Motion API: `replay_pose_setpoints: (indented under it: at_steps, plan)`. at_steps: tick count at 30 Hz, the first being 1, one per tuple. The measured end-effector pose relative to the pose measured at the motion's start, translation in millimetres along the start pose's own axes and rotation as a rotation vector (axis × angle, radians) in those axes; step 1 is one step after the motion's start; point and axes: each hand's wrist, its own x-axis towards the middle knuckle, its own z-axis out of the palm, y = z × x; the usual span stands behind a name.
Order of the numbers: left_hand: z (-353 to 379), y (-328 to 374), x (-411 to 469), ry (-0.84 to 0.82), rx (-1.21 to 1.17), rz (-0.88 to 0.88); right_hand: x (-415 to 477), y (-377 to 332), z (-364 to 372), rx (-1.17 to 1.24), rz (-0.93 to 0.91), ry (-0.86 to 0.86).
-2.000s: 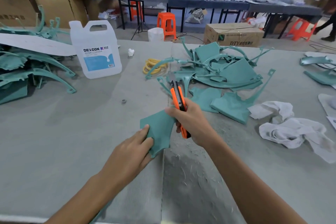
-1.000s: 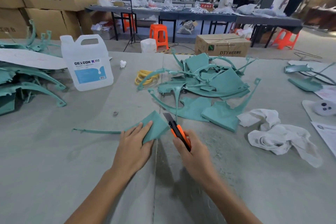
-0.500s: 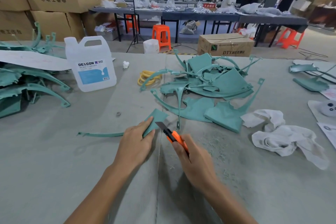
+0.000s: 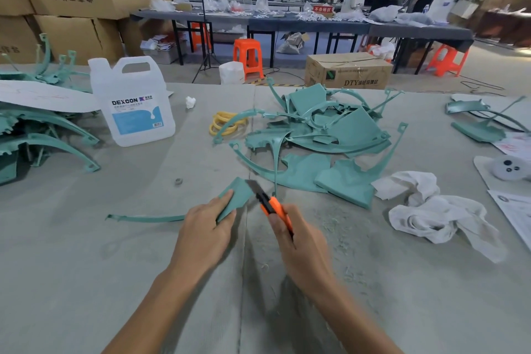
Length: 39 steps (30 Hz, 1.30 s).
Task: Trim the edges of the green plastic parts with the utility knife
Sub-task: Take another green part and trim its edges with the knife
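Note:
A green plastic part (image 4: pixel 240 194) lies flat on the grey table, a thin curved strip of it running out to the left. My left hand (image 4: pixel 204 234) presses down on it with fingers laid over its near edge. My right hand (image 4: pixel 301 247) grips an orange utility knife (image 4: pixel 271 207), its blade extended and touching the part's right edge. A heap of green parts (image 4: pixel 324 138) lies just behind, and another stack of green parts (image 4: pixel 37 135) sits at the far left.
A white DEXCON jug (image 4: pixel 133 100) stands at the back left, yellow rings (image 4: pixel 225 122) beside the heap. White rags (image 4: pixel 436 210) lie to the right, papers (image 4: pixel 514 210) at the right edge. Plastic shavings dot the table near my right hand.
The part went from held up in front of me to lying flat on the table. The knife swung from upright to slanting left, its blade now against the part's right edge.

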Motion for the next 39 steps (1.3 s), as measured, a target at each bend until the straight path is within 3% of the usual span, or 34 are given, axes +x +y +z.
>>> replay_pose_setpoints:
  at_steps: [3, 9, 15, 19, 26, 29, 31, 35, 39]
  plan:
    - [-2, 0, 1, 0.018, -0.014, -0.029, -4, 1, 6, -0.051, -0.051, -0.047]
    - [-4, -4, -7, -0.007, -0.011, 0.017, 15, 12, -8, 0.038, 0.125, 0.052]
    - [-1, -2, -6, 0.0, 0.008, -0.001, 7, 11, 0, -0.069, -0.071, -0.052]
    - [-3, -7, -11, -0.011, 0.013, 0.006, 23, 17, -10, 0.045, 0.133, 0.017]
    - [3, -15, -19, -0.043, 0.061, 0.03, 12, 8, 2, 0.194, 0.015, -0.076]
    - [-2, -16, -22, -0.003, 0.026, 0.056, 23, 12, -6, 0.122, 0.129, -0.11]
    - [-6, -17, -24, -0.014, 0.022, 0.138, 27, 12, -10, 0.28, 0.242, -0.148]
    - [-5, -21, -34, -0.09, 0.158, 0.292, 26, -7, -12, 0.841, 0.457, -0.331]
    - [1, -27, -44, -0.102, 0.311, 0.339, 23, -18, -6, 0.982, 0.495, -0.403]
